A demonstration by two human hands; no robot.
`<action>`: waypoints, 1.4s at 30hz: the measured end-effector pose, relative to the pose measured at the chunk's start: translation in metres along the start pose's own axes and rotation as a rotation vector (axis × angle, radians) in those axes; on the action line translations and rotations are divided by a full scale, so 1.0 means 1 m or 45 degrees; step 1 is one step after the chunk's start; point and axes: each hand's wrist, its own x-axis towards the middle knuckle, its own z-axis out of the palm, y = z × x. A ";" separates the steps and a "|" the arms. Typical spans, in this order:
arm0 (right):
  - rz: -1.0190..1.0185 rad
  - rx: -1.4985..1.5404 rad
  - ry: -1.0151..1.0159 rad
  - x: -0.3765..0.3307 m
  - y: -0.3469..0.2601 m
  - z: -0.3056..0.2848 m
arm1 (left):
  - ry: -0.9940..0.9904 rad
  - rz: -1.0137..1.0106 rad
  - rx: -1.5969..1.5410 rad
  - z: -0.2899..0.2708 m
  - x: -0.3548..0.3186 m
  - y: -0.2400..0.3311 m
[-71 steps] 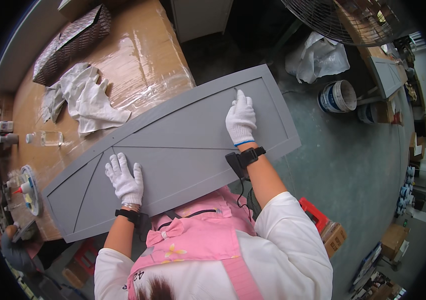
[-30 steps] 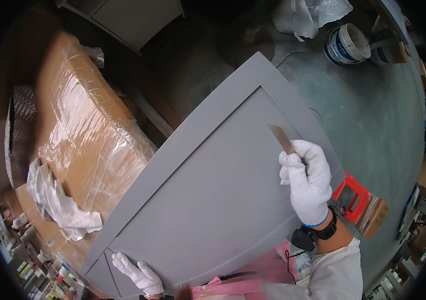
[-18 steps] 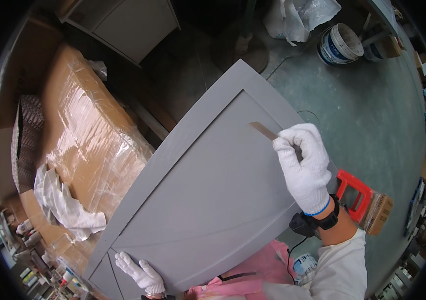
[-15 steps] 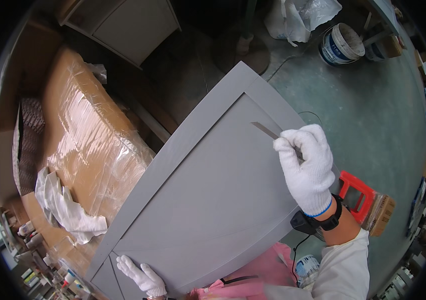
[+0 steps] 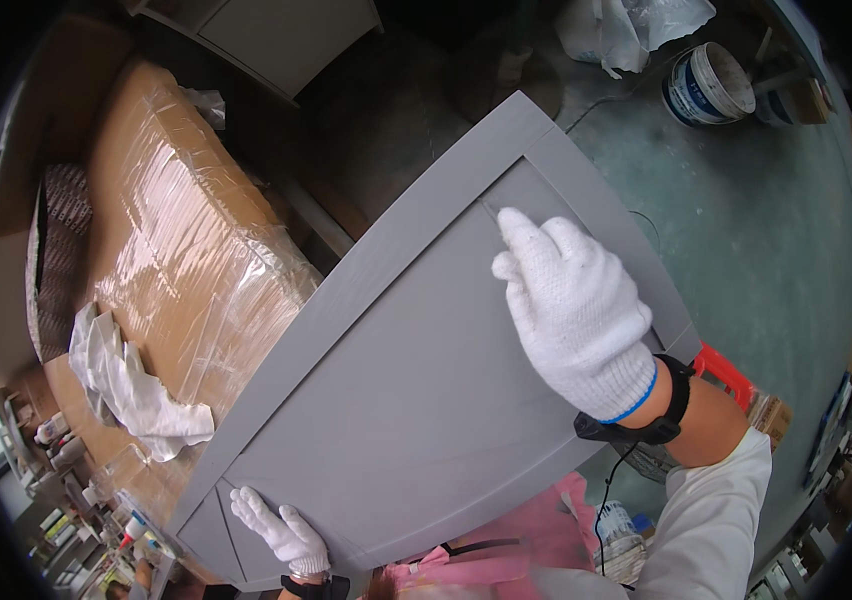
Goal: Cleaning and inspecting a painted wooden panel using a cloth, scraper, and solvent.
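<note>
A grey framed panel (image 5: 386,400) with a recessed middle lies in front of me, like a cabinet door. My right hand (image 5: 581,310), in a white knitted glove, is closed over its far part. Between the fingertips it pinches a thin metal blade (image 5: 489,209); only its tip shows, close to the inner edge of the frame by the far corner. Most of the blade is hidden by the glove. At the near left end, my left hand (image 5: 281,530), gloved too, rests on the panel with fingers stretched out.
Left of the panel stands a large brown cardboard-covered surface (image 5: 176,230) under clear film, with a crumpled white cloth (image 5: 131,385) on it. A red-handled object (image 5: 724,375) sits on the floor at right. A paint bucket (image 5: 711,85) and white plastic bags (image 5: 636,30) stand beyond.
My right hand has moved left and turned, bringing the blade from above the panel to the frame's inner edge. My left hand stays on the panel. The whole view has shifted slightly.
</note>
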 end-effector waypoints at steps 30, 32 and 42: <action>-0.020 0.206 -0.066 -0.020 -0.034 0.029 | 0.084 0.023 -0.067 0.003 0.001 0.000; -0.044 0.219 -0.093 -0.022 -0.039 0.031 | 0.079 0.010 -0.067 0.002 0.002 0.002; -0.067 0.189 0.009 -0.013 -0.013 0.020 | 0.111 0.061 -0.071 0.005 0.001 -0.002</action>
